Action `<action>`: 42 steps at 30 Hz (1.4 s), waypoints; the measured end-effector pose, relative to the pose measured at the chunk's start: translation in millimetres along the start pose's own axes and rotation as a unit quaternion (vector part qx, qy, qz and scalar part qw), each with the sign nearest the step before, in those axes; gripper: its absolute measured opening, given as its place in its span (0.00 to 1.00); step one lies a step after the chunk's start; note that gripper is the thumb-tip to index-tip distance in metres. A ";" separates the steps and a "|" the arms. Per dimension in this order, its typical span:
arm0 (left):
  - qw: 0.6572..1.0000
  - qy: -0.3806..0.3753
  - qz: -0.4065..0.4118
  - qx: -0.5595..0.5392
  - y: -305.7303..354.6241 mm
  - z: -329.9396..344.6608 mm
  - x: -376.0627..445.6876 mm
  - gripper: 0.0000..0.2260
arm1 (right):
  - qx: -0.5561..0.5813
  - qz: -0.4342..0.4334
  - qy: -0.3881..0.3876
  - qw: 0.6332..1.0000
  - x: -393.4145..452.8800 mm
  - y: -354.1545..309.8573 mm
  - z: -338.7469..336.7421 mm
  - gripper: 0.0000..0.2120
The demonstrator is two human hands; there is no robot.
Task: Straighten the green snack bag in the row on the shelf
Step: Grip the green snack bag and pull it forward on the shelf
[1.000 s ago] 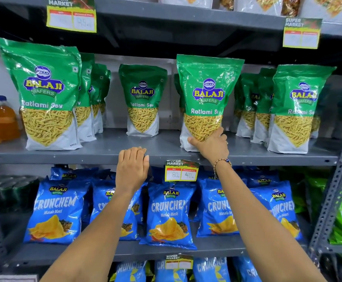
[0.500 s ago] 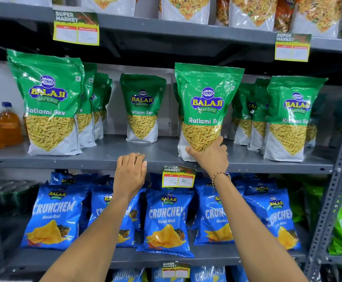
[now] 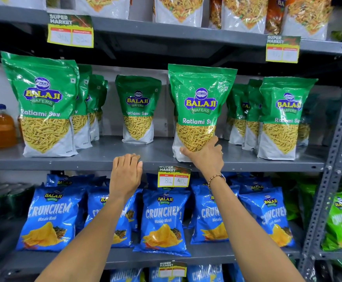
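A green Ratlami Sev snack bag (image 3: 199, 102) stands upright at the front of the grey middle shelf (image 3: 105, 157), right of centre. My right hand (image 3: 205, 155) grips its lower right corner, thumb across the front and fingers behind the side. My left hand (image 3: 126, 174) rests palm down on the shelf's front lip, left of the bag, fingers together and holding nothing. More green bags stand in rows: a front one at the left (image 3: 43, 104), one set far back (image 3: 138, 109), one at the right (image 3: 283, 119).
Blue Crunchem bags (image 3: 164, 220) fill the shelf below. A yellow price tag (image 3: 174, 177) hangs between my wrists. Orange bottles (image 3: 3, 127) stand at the far left. A perforated steel upright (image 3: 333, 159) bounds the right side. Another shelf of snack packs (image 3: 178, 9) sits overhead.
The view has tilted upward, so shelves sit lower in frame. My right hand stays on the bag's lower corner, and the bag stands a little straighter. My left hand stays on the shelf edge.
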State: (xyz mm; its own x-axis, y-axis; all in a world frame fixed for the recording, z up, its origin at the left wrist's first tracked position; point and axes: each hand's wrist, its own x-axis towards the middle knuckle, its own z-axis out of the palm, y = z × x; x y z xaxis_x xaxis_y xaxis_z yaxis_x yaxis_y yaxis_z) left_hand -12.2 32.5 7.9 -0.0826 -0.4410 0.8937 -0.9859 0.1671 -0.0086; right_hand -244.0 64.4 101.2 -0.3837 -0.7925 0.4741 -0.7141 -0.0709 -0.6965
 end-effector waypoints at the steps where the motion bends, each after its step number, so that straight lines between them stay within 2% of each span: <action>1: 1.000 -0.001 0.000 -0.001 0.1 0.1 0.1 0.17 | 0.000 -0.001 0.002 1.000 0.0 0.3 -0.2 0.53; 14: 1.000 0.031 0.004 0.004 -8.5 1.3 -2.5 0.16 | 0.001 -0.014 0.007 1.000 1.2 -3.7 11.8 0.52; 42: 1.000 0.018 0.006 -0.016 -3.6 2.9 -2.2 0.16 | 0.019 0.000 -0.002 1.000 17.4 -4.0 21.4 0.51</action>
State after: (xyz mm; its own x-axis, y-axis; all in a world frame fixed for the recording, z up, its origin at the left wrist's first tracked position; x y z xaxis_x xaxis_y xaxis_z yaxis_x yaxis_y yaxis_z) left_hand -8.9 30.4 4.7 -0.0888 -0.4063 0.9094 -0.9797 0.2002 -0.0062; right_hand -235.3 38.0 100.7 -0.3801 -0.7954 0.4721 -0.6919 -0.0942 -0.7158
